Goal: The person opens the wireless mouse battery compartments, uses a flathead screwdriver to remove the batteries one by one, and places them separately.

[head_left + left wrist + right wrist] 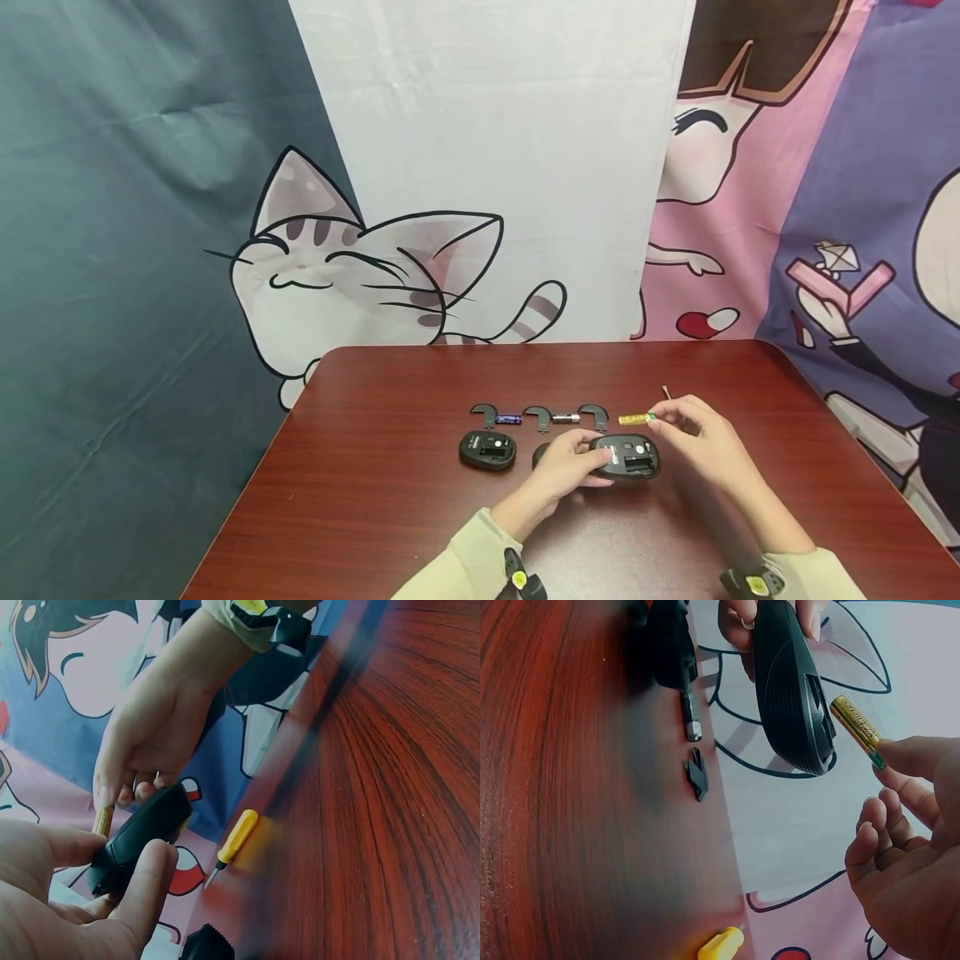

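Note:
My left hand grips a black computer mouse by its left end, raised over the table. Its underside faces up in the head view, with the battery slot uncovered. Between thumb and forefinger, my right hand pinches a yellow battery by its green end. In the right wrist view the battery is tilted, its free end close beside the slot of the mouse. The left wrist view has the mouse edge-on between left thumb and fingers, partly covering the battery.
Another mouse lies underside up on the red-brown table; a third is mostly hidden behind my left hand. Behind them lie a blue battery, a black-and-silver battery and curved black covers. A yellow-handled screwdriver lies at the right.

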The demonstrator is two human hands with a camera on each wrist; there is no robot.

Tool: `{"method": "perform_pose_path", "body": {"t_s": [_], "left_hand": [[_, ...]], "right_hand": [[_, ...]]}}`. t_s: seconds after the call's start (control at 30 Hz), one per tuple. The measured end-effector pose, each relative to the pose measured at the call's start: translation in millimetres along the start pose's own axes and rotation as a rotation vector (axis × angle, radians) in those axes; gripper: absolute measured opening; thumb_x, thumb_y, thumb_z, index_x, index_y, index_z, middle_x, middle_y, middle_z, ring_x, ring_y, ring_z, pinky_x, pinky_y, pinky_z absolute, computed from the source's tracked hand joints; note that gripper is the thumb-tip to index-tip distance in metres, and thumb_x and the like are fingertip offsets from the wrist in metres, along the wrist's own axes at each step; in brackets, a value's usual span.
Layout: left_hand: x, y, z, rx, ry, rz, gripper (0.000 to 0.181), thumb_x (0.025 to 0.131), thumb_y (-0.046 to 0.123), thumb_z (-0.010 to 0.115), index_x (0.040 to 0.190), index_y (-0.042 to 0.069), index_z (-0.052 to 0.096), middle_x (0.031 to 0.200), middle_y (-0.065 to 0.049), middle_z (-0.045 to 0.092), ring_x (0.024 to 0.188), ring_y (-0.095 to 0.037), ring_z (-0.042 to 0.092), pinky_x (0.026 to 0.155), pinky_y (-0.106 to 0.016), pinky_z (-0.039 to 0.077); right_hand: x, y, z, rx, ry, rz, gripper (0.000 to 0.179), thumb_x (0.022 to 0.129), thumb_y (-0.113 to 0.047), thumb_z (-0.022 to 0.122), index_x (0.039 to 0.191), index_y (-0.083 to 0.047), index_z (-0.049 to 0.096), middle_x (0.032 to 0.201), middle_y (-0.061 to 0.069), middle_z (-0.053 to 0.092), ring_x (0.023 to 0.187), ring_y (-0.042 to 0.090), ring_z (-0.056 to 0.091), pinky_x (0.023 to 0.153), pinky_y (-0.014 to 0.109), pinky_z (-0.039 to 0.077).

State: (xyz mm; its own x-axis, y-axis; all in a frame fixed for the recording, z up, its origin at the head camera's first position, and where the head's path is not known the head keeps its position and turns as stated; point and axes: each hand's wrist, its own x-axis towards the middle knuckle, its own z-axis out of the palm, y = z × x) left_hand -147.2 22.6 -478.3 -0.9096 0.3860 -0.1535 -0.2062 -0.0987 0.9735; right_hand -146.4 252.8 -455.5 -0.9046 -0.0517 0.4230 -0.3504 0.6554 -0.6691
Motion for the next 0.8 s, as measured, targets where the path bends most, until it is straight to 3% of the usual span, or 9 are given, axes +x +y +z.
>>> {"method": "perform_pose_path", "body": {"t_s": [0.47,0.8], "left_hand": [[8.0,-6.5,15.4,0.055,0.046,-0.017,0.034,0.093,0.002,0.067,0.125,-0.005,0.06,0.102,-0.01,0.065,0.084,-0.021,0.072,0.07,-0.032,0.065],[11.1,-8.7,21.0,0.133,0.078,-0.025,0.032,0.094,0.003,0.067,0.125,-0.004,0.061,0.1,-0.008,0.066,0.085,-0.021,0.072,0.069,-0.03,0.065]], "right_hand": [[9.7,17,4,-0.019,-0.03,0.085,0.017,0.092,-0.024,0.077,0.104,-0.013,0.073,0.095,0.001,0.065,0.083,0.003,0.055,0.07,0.018,0.047],[16.1,29,10,-0.045,-0.047,0.099,0.018,0.091,-0.024,0.077,0.104,-0.012,0.074,0.095,0.002,0.065,0.083,0.005,0.054,0.07,0.023,0.048]]}}
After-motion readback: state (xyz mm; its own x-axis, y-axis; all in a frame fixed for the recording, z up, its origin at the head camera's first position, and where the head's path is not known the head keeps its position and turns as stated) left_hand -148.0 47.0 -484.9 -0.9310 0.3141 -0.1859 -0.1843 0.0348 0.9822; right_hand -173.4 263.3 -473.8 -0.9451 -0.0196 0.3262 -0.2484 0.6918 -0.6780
